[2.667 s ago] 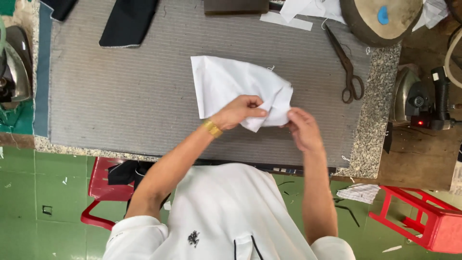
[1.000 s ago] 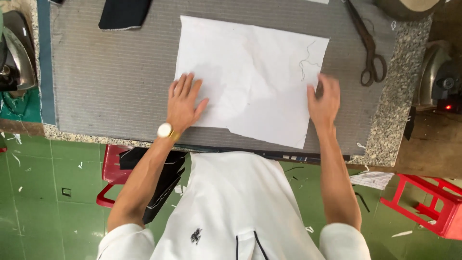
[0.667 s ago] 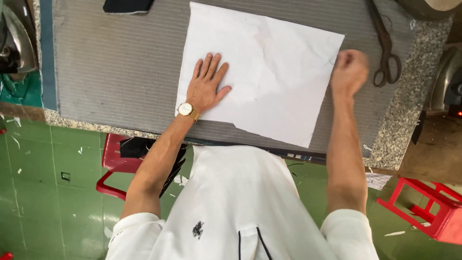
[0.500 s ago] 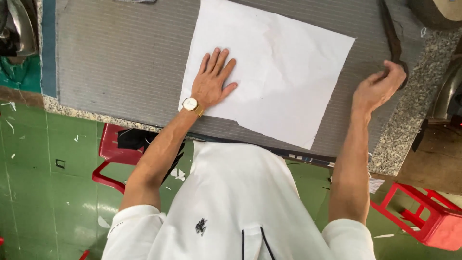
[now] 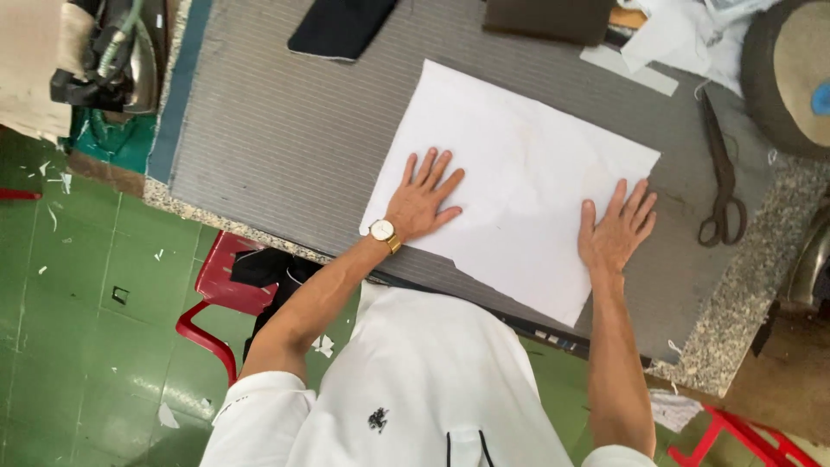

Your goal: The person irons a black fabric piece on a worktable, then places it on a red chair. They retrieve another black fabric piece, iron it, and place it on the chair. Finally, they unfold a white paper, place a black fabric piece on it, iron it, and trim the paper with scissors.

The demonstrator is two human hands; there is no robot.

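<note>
Fingers [image 5: 432, 169] spread flat on white fabric [image 5: 519, 173], grey ribbed mat [image 5: 285, 138], speckled stone worktop [image 5: 743, 303], green tiled floor [image 5: 78, 285]

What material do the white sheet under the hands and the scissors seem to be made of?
White sheet: probably thin fabric or interfacing, matte, with soft creases and an uneven cut edge; paper is possible. Scissors: dark, dull metal, likely steel, with slim blades and looped handles.
</note>
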